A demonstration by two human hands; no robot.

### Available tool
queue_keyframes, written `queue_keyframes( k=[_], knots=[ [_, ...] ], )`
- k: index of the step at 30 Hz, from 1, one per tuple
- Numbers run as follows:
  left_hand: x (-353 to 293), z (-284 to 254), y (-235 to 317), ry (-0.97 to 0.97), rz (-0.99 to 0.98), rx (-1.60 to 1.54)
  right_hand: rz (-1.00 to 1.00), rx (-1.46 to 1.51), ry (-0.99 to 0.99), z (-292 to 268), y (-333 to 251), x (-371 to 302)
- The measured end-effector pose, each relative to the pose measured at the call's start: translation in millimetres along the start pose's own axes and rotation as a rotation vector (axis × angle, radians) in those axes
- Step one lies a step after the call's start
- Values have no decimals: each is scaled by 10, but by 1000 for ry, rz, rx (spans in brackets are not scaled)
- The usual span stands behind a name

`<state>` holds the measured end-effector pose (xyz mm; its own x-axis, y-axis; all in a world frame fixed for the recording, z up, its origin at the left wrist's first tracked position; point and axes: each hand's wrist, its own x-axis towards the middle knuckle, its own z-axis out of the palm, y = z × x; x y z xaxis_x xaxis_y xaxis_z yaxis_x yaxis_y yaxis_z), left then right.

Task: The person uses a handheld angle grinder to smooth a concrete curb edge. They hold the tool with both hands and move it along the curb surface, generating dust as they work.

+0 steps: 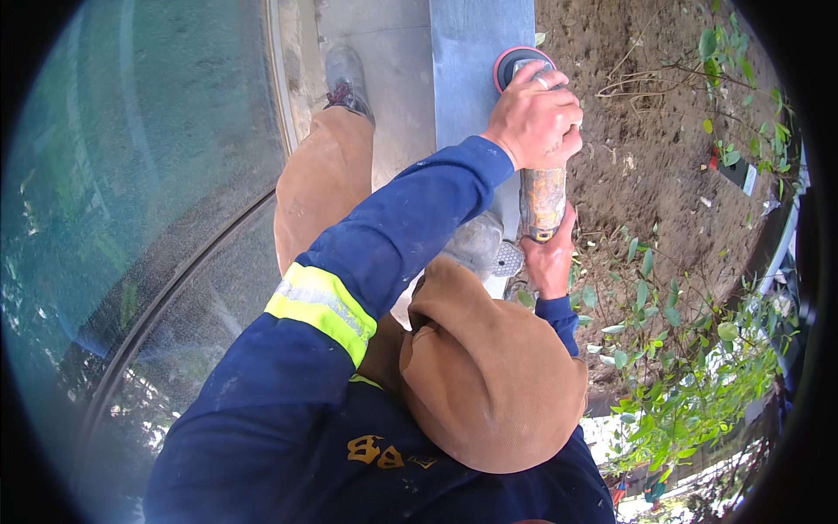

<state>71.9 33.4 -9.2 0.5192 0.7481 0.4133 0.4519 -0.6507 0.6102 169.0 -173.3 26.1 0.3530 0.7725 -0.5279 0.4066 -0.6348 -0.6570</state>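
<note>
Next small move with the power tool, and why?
Probably ease the disc left, further onto the grey slab: it appears to jut past the right edge, with left hand forward and right hand behind on the power tool.

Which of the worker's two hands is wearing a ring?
The left hand, near the disc of the angle grinder, wears a ring; the right hand shows none.

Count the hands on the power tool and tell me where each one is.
2. The left hand grips the power tool near its round disc; the right hand holds the tool's rear end, beyond the bent knee, partly hidden.
</note>
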Motion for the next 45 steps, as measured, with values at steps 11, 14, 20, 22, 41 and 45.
queue_keyframes(
  k=[11, 14, 20, 22, 41, 45],
  knots=[
    [-220, 5, 264, -47, -113, -57, -3, -39, -32, -71, 150, -209],
    [-459, -95, 360, 4, -170, -38, 4, -51, -89, -71, 255, -364],
    [-706, -345, 349, 37, -247, 57, 26, -74, -194, -10, 199, -390],
    [-632, -321, 285, 46, -208, 48, 17, -63, -177, 40, 167, -343],
    [-665, -186, 493, 6, -199, 24, 108, -50, -185, -110, 327, -478],
    [-617, -230, 386, 20, -193, 21, 58, -31, -169, -47, 216, -407]
  ],
)
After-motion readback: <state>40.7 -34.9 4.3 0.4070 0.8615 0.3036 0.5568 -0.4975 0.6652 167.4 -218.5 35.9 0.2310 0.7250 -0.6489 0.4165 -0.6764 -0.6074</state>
